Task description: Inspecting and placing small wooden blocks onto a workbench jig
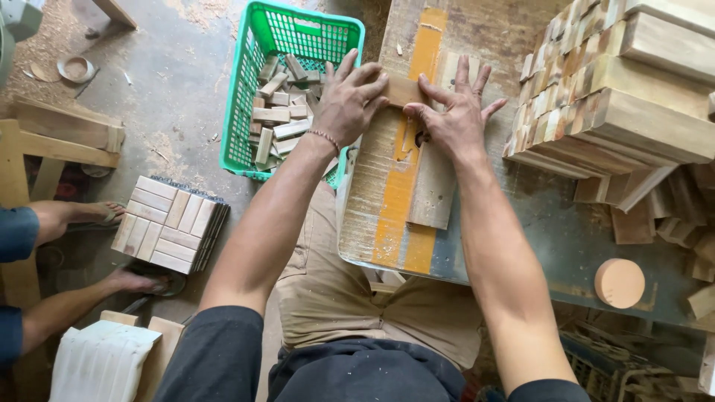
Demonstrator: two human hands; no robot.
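Observation:
A small wooden block (pixel 403 91) lies on the worn machine table (pixel 387 186), and both hands press on it. My left hand (pixel 350 97) covers its left end with the fingers curled over it. My right hand (pixel 456 112) lies flat on its right end, fingers spread. Below the hands a longer wooden guide piece (pixel 432 186) lies along the orange stripe on the table.
A green plastic crate (pixel 253 89) with several cut wood pieces stands on the floor at left. Stacked wooden slats (pixel 618 89) fill the right side. A round wooden disc (pixel 619 283) lies near the table's front right. Another person's legs and feet (pixel 89 216) and a wooden tile panel (pixel 171 223) are at left.

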